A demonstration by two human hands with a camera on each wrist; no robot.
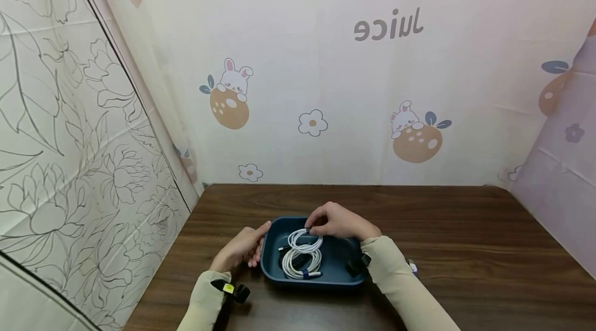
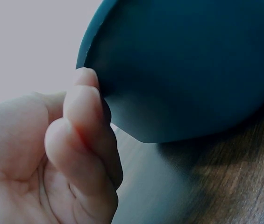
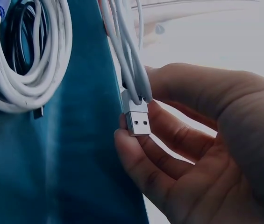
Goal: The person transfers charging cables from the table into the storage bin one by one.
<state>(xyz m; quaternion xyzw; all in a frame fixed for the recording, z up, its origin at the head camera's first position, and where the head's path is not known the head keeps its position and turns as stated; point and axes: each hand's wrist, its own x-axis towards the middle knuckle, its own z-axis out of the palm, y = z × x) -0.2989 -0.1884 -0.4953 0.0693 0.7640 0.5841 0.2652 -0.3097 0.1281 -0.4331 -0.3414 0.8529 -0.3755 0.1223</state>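
A dark blue tray (image 1: pixel 337 258) sits on the table, and my left hand (image 1: pixel 242 248) grips its left end, thumb at the rim and fingers curled against the outer wall. In the left wrist view those fingers (image 2: pixel 82 140) press at the tray's edge. My right hand (image 1: pixel 342 222) pinches a coiled white USB cable (image 3: pixel 128 56) over the tray's far side, near its metal USB plug (image 3: pixel 139 125). Another white cable coil (image 3: pixel 61 51) with a blue tie lies in the tray's left part. A black cable (image 3: pixel 16 42) shows through that coil.
The tray stands on a dark wooden table (image 1: pixel 442 227). A small white and purple item (image 1: pixel 412 267) lies beside the right forearm, partly hidden by the sleeve. A printed curtain (image 1: pixel 312 62) hangs behind the table, and a floral panel (image 1: pixel 70 165) borders the left.
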